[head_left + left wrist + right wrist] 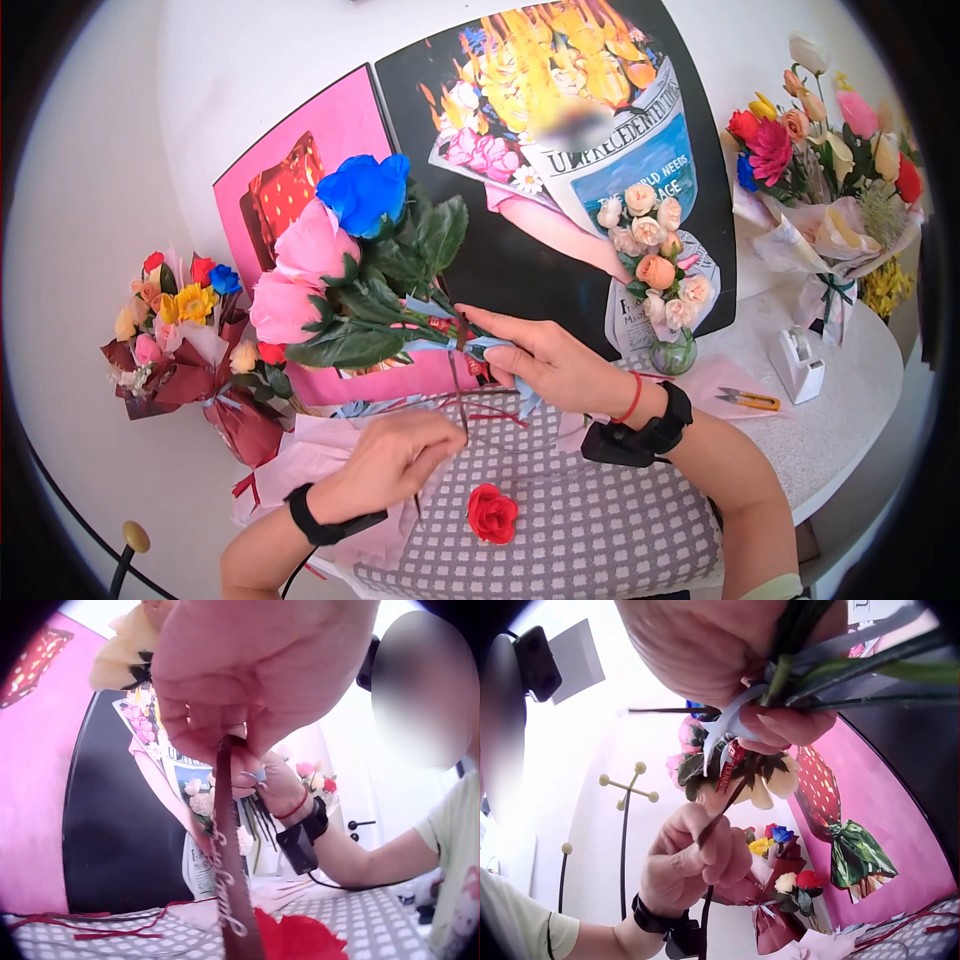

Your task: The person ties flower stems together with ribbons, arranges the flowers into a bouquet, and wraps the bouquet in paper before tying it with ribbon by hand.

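One glass vase (674,354) stands on the bench (850,420) and holds roughly ten roses (648,231), mostly pale peach, one of them a deeper orange-peach. Two wrapped bouquets flank the scene. At the left, the burgundy paper wrap (247,425) contains mixed blooms, with one blue rose (225,279) among red, yellow, pink and cream ones. At the right, the pale paper wrap (790,246), tied with a dark green ribbon (836,290), contains another mix, including one magenta bloom (770,150) and one blue one at its edge.

The loose bunch of artificial roses (372,285) is in the air above the bench, its stems clasped in the person's right grip (545,362); in the head view it shows one blue and two pink roses, and the right wrist view adds cream petals. The left grip (395,460) pinches one brown ribbon (455,385), which crosses the stems and bears white script. A pale blue ribbon (739,712) is also at the stems.

One red rose head (492,514) lies on the grey-and-white checked cloth (600,530). To the right are one white tape dispenser (797,368) and one pair of orange-handled snips (752,401). Two large posters stand behind, one pink, one black.
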`<state>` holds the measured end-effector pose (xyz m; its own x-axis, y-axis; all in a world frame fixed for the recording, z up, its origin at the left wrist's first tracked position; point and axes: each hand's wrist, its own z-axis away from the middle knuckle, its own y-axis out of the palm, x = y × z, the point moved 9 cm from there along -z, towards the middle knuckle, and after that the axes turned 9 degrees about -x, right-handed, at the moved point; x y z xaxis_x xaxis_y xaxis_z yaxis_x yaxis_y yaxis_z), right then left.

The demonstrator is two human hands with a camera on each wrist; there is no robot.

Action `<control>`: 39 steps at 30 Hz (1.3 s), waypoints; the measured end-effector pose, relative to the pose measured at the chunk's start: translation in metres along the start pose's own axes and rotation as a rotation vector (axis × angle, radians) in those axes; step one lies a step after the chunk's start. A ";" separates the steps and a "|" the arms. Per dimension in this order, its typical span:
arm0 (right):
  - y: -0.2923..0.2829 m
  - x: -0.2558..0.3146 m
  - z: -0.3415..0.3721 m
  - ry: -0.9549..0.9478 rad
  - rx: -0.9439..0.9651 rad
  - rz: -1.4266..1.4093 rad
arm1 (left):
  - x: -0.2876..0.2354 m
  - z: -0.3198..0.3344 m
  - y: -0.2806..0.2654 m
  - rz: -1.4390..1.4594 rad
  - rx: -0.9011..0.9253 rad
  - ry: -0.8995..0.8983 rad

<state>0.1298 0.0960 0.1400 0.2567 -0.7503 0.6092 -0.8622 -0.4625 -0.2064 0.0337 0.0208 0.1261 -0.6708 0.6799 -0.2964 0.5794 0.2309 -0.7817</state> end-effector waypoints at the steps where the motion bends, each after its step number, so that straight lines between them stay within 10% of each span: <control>1: -0.001 -0.002 0.000 0.035 0.002 -0.037 | 0.017 -0.003 -0.001 -0.023 -0.011 -0.136; 7: -0.003 0.008 0.004 0.294 0.082 -0.552 | 0.081 -0.018 -0.027 -0.325 -0.192 -0.283; 22: 0.001 0.009 0.005 0.323 0.118 -0.883 | 0.031 -0.019 -0.016 -0.504 -0.108 -0.100; 30: -0.018 -0.004 -0.002 0.225 -0.125 -0.394 | -0.034 -0.009 -0.010 -0.165 0.046 0.065; 32: -0.024 -0.007 -0.004 0.095 -0.184 -0.222 | -0.013 -0.007 -0.037 0.598 -0.119 -0.279; 33: -0.028 0.001 -0.004 -0.038 -0.240 -0.050 | -0.011 -0.007 -0.044 0.855 -0.089 -0.165; 39: -0.017 0.020 0.000 -0.035 -0.191 0.404 | -0.046 -0.014 -0.043 0.233 -0.306 0.185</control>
<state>0.1493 0.0892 0.1559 -0.1049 -0.8701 0.4816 -0.9607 -0.0364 -0.2750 0.0461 -0.0105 0.1806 -0.4278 0.8451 -0.3207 0.8349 0.2336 -0.4983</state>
